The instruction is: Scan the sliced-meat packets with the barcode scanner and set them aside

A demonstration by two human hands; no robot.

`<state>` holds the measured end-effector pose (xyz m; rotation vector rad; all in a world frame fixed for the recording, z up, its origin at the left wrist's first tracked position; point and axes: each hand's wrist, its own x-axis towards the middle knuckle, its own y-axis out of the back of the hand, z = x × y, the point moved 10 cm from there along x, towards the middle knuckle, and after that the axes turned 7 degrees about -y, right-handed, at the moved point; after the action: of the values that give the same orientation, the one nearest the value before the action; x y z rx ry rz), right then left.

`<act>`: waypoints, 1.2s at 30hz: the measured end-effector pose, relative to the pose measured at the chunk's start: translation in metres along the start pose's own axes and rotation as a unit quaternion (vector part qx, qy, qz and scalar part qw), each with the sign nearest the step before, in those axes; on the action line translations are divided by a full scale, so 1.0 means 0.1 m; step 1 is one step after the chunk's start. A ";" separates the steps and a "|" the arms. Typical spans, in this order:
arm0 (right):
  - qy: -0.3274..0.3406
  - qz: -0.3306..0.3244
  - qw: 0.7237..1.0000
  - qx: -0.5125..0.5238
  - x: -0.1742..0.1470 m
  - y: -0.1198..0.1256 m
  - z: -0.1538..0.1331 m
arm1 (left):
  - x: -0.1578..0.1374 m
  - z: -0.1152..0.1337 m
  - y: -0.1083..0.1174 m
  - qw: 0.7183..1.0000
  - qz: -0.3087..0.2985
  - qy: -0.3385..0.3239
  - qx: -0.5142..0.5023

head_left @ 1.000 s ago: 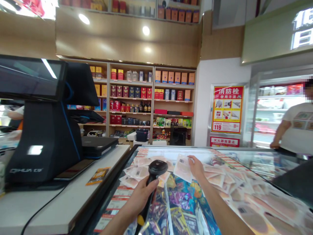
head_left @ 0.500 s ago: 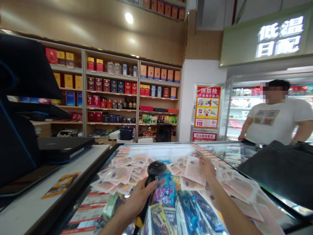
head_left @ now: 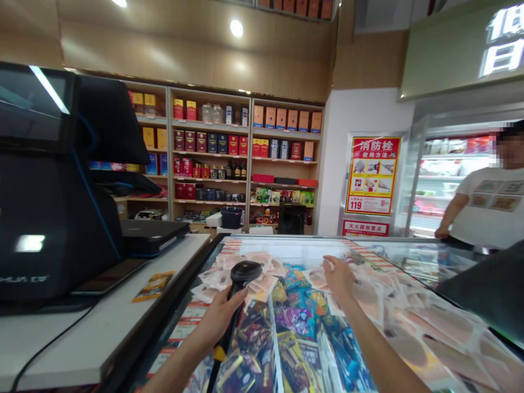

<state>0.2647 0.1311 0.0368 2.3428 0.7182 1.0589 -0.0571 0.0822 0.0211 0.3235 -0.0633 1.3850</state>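
Observation:
My left hand point(head_left: 224, 310) is wrapped round the handle of a black barcode scanner point(head_left: 244, 271), whose head points away from me. A cable runs down from its handle. Flat, clear-wrapped packets point(head_left: 262, 284) lie in a pile under and around the scanner head. My right hand point(head_left: 340, 278) reaches over more of these packets point(head_left: 316, 277), its fingers stretched out and apart with nothing visibly held. A larger spread of packets point(head_left: 413, 311) covers the glass to the right of my right forearm. Below the glass are colourful wrapped goods point(head_left: 292, 319).
At left a white counter point(head_left: 102, 349) carries a black checkout machine point(head_left: 53, 218), a black box-shaped device point(head_left: 155, 236) and an orange packet point(head_left: 153, 286). A dark bag-like thing point(head_left: 487, 278) sits at right. A person in a white shirt point(head_left: 491, 202) stands beyond the glass-topped case.
The view has swung left. My right hand, which was on a packet, now has its fingers spread, and that packet is no longer in it. My left hand keeps the scanner.

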 end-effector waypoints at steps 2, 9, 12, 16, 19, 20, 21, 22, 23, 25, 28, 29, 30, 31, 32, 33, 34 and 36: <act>0.030 -0.074 0.996 0.033 -0.20 -0.35 -0.31 | -0.03 -0.05 0.16 1.000 0.012 -0.001 0.000; 0.091 -0.240 0.965 0.057 -0.92 -1.12 -1.16 | -0.21 -0.15 0.62 0.997 0.073 0.030 -0.016; 0.089 -0.258 0.962 0.005 -1.09 -1.21 -1.42 | -0.27 -0.12 0.75 0.995 0.096 0.025 -0.017; 0.084 -0.250 0.962 -0.065 -1.25 -1.27 -1.69 | -0.28 -0.13 0.84 0.994 0.108 0.015 -0.016; 0.081 -0.244 0.964 -0.069 -1.33 -1.33 -1.78 | -0.30 -0.11 0.86 0.993 0.114 0.006 -0.022; 0.084 -0.243 0.964 -0.067 -1.34 -1.35 -1.79 | -0.30 -0.11 0.86 0.993 0.114 0.006 -0.023; 0.091 -0.245 0.963 -0.064 -1.34 -1.38 -1.80 | -0.30 -0.11 0.87 0.993 0.116 0.006 -0.023; 0.101 -0.253 0.960 -0.062 -1.34 -1.41 -1.82 | -0.30 -0.11 0.88 0.993 0.119 0.006 -0.024; 0.115 -0.265 0.955 -0.062 -1.34 -1.45 -1.83 | -0.30 -0.12 0.89 0.992 0.121 0.005 -0.024; 0.139 -0.297 0.942 -0.070 -1.33 -1.55 -1.86 | -0.30 -0.13 0.91 0.992 0.121 0.001 -0.024; 0.161 -0.333 0.924 -0.095 -1.31 -1.66 -1.92 | -0.28 -0.20 0.95 0.992 0.124 0.008 -0.022; 0.172 -0.340 0.919 -0.100 -1.31 -1.68 -1.95 | -0.28 -0.22 0.97 0.991 0.129 0.013 -0.022; 0.187 -0.346 0.914 -0.102 -1.33 -1.70 -2.00 | -0.29 -0.24 0.99 0.991 0.133 0.019 -0.023; 0.208 -0.354 0.907 -0.100 -1.35 -1.72 -2.05 | -0.29 -0.26 1.01 0.990 0.138 0.022 -0.026; 0.232 -0.362 0.898 -0.094 -1.39 -1.73 -2.10 | -0.29 -0.26 1.02 0.989 0.142 0.022 -0.030; 0.256 -0.368 0.889 -0.086 -1.43 -1.74 -2.15 | -0.30 -0.26 1.04 0.989 0.146 0.020 -0.033; 0.276 -0.374 0.882 -0.078 -1.47 -1.74 -2.19 | -0.31 -0.25 1.05 0.988 0.149 0.018 -0.037; 0.293 -0.380 0.875 -0.064 -1.50 -1.73 -2.22 | -0.33 -0.24 1.06 0.987 0.153 0.022 -0.044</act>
<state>-0.0398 0.2111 -0.0154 1.3598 1.5612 1.3483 -0.1696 0.0728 0.0100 0.2149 -0.1404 1.6870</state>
